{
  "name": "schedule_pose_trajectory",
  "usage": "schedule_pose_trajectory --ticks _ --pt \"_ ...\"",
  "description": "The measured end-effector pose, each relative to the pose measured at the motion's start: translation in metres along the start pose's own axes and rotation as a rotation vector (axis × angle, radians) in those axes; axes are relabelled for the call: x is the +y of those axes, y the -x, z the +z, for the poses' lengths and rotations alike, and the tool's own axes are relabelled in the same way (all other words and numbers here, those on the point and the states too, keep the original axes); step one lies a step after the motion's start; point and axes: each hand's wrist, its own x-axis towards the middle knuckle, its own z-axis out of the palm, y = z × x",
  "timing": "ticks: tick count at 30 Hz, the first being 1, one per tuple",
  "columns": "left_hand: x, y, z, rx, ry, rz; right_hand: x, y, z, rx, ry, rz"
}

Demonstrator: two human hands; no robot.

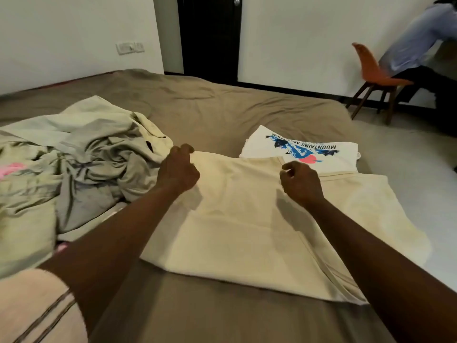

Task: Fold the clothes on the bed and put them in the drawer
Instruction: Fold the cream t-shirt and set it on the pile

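Head view, looking down across the bed (pixel 222 107), and we start out beyond the left hand. A crumpled heap of olive clothes (pixel 81 154) sits to its outer side, touching nothing folded, so that looks like the waiting pile. One garment (pixel 14 184) at the far edge carries a pink print (pixel 11 169), too blurred to read.

Now the left hand (pixel 179 169): fingers curled tight, pinching the far left corner of the cream T-shirt (pixel 247 219). The shirt lies flat and plain side up between the two hands, its near hem running back toward the person. That is laid out for folding, I'd say, with the top edge being taken up to be squared or brought over.

Across to the right hand (pixel 300 180), sitting at the neckline end of the same shirt. Its fingers are curled in narrow, but from behind I cannot tell whether cloth is caught between them. The shirt's cloth spreads on past it to the outer side, towards the bed's edge.

Just beyond the right hand lies a folded white T-shirt (pixel 301 149), tucked against the cream one's top edge. It is parked there out of the way, one already done by the look of it. Its print reads "MOUNTAINS ADVENTURE", upside down from here, over a blue mountain graphic with a pink disc. A smaller line by it is not legible.

Far off to the right, an orange chair (pixel 373 73) with someone seated. No drawer in view, so putting away looks some way off.
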Motion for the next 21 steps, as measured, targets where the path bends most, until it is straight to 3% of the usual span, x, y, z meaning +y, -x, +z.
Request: schedule_pose_trajectory --ticks 4,7,10,13,21 --pt "-0.014 -0.073 0.029 -0.065 -0.048 -0.082 0.005 -0.076 0.029 -0.007 -0.001 0.089" --pt "-0.03 -0.109 0.049 -0.226 -0.179 0.076 0.009 -0.104 0.043 -0.136 0.215 0.068" --pt "-0.042 -0.129 0.06 -0.301 -0.248 0.162 0.022 -0.119 0.048 -0.035 0.152 0.129" --pt "-0.051 -0.133 0.061 -0.206 -0.269 0.157 0.027 -0.116 0.05 0.072 0.025 0.172" --pt "-0.042 -0.066 0.003 0.164 -0.121 0.256 0.004 -0.053 0.012 0.132 -0.423 0.172"
